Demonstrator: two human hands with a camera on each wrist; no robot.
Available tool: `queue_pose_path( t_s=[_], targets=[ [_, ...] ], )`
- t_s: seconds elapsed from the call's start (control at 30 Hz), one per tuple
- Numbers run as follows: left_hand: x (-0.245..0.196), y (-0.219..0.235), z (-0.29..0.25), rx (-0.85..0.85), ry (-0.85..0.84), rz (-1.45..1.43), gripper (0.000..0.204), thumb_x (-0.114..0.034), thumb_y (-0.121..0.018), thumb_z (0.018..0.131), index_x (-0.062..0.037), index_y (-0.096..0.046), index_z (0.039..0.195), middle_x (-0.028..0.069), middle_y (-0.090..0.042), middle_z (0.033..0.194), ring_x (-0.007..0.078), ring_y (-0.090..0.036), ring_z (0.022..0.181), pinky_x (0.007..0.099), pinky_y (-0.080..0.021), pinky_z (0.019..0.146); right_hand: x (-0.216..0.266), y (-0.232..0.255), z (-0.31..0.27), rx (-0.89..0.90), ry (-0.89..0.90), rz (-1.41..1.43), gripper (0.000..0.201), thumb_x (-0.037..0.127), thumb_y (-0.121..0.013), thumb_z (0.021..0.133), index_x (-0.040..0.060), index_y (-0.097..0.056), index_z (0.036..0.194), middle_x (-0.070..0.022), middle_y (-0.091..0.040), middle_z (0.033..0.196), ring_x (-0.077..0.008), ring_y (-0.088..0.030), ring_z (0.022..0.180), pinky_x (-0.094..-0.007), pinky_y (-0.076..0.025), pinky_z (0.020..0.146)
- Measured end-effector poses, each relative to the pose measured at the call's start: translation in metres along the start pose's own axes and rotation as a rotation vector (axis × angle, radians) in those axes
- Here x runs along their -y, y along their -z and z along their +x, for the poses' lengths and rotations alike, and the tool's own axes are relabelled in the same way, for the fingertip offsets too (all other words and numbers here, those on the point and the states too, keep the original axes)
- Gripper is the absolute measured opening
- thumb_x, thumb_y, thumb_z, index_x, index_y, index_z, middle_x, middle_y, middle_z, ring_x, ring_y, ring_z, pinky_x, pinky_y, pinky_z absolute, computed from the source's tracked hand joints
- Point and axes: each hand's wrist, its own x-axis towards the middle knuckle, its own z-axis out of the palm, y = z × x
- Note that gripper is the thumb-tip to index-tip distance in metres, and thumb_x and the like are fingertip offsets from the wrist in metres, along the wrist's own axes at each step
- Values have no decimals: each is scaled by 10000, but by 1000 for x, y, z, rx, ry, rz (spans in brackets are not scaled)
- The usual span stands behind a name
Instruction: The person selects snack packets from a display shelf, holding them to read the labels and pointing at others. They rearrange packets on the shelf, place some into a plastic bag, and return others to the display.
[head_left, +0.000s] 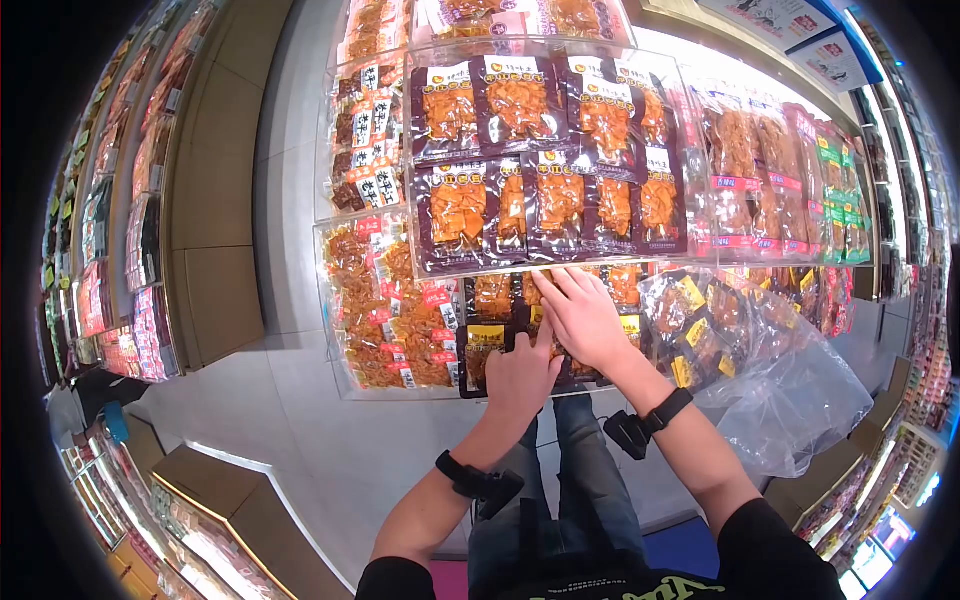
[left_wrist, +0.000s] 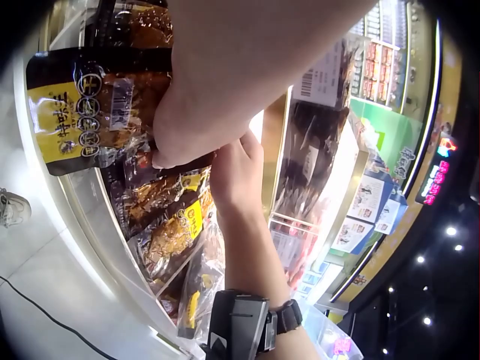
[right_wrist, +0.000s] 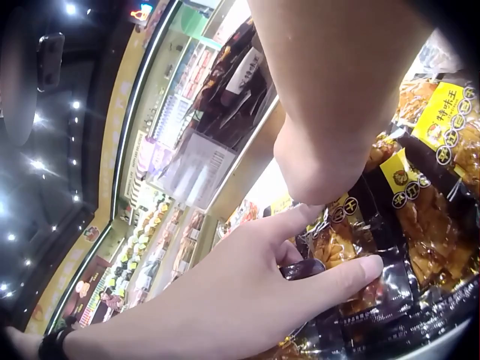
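My left hand [head_left: 522,375] rests on black packets [head_left: 487,340] of brown snack food with yellow labels in the lower clear bin. Its thumb [right_wrist: 341,279] and forefinger are spread, and a dark packet corner [right_wrist: 304,270] rises between them. Just to the right and farther in, my right hand [head_left: 588,320] reaches with extended fingers to packets below the upper tray's front edge; its fingertips are partly hidden there. One black packet [left_wrist: 97,112] with a yellow end panel lies beside the left hand in the left wrist view.
Above the hands, an upper clear tray [head_left: 545,268] bears several dark snack packets. Reddish packets [head_left: 385,310] fill the bin's left part. A clear plastic bag [head_left: 790,400] hangs over the right front edge. Tiled floor [head_left: 290,360] and shelving [head_left: 215,270] lie to the left.
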Motion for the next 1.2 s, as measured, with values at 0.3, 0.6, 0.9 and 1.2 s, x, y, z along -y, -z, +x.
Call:
queue_pose_path(
  t_s=[0.3,0.6,0.9,1.2],
  targets=[
    [26,18,-38,-122,104,-165,784,-384,-656,792,-77,-305,1422,74,-588,761,224,-590,553,344,-452,501,28,31,-29,-172,-51,180,385,44,-570,827,12,-541,1210,-164,-543,1194,-332,-508,1112,-413,-388,951],
    [39,8,-57,-131,345,-290,838,-327,-663,795,-81,-203,1451,138,-637,890,308,-632,651,385,-488,529,138,180,-24,289,-40,1984,479,104,-622,801,96,-515,1269,-207,-610,1120,-340,-628,956,-387,-487,880],
    [36,2,-48,-39,370,-250,814,-324,-640,813,-120,-190,1460,153,-639,770,311,-625,607,403,-490,531,145,220,-3,74,9,1752,360,61,-555,823,18,-574,1180,-197,-612,1108,-320,-631,937,-387,-499,827],
    [36,1,-41,-9,318,-250,820,-353,-614,819,-102,-179,1467,130,-647,771,291,-638,638,395,-501,559,64,50,-31,-61,-108,364,433,-31,-561,783,-16,-531,1214,-200,-499,1265,-372,-468,1191,-415,-408,968]
  ],
)
